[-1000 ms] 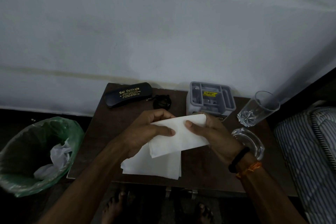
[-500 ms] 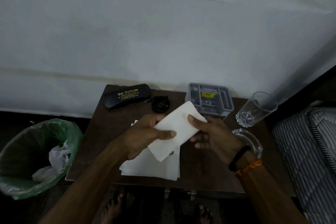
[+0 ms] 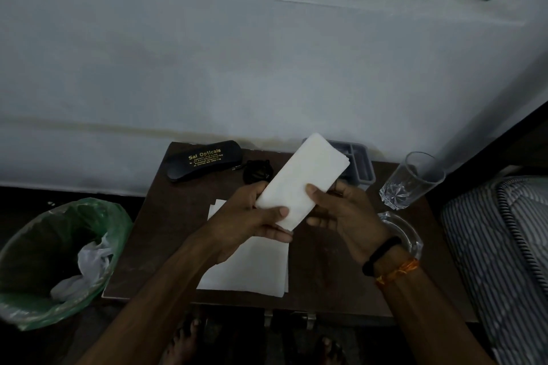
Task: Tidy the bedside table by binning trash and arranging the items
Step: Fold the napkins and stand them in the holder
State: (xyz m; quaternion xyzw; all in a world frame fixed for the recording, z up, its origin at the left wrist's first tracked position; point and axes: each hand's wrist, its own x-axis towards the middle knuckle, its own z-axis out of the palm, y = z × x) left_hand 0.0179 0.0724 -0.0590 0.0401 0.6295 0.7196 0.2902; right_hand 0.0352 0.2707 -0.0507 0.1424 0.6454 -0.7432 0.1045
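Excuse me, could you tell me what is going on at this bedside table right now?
A person is tidying it. The left hand and right hand together hold a folded white napkin above the table, over more napkins lying flat. A glasses case, grey organiser, glass and ashtray stand around; a lined bin holds trash.

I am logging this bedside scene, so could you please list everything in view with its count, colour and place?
table: one, dark brown, against the wall
case: one, black with gold print, table's far left
black object: one, small, right of the case; too dark to identify
organiser: one, grey, far edge, partly behind the tissue
glass: one, clear, table's right
ashtray: one, clear, near the right wrist
folded tissue: one, white, held above the table
tissue sheets: a few, white, flat at the table's front
bin: one, green liner, floor at left, white trash inside
bed: one, striped, at right
left hand: grips the tissue
right hand: grips the tissue
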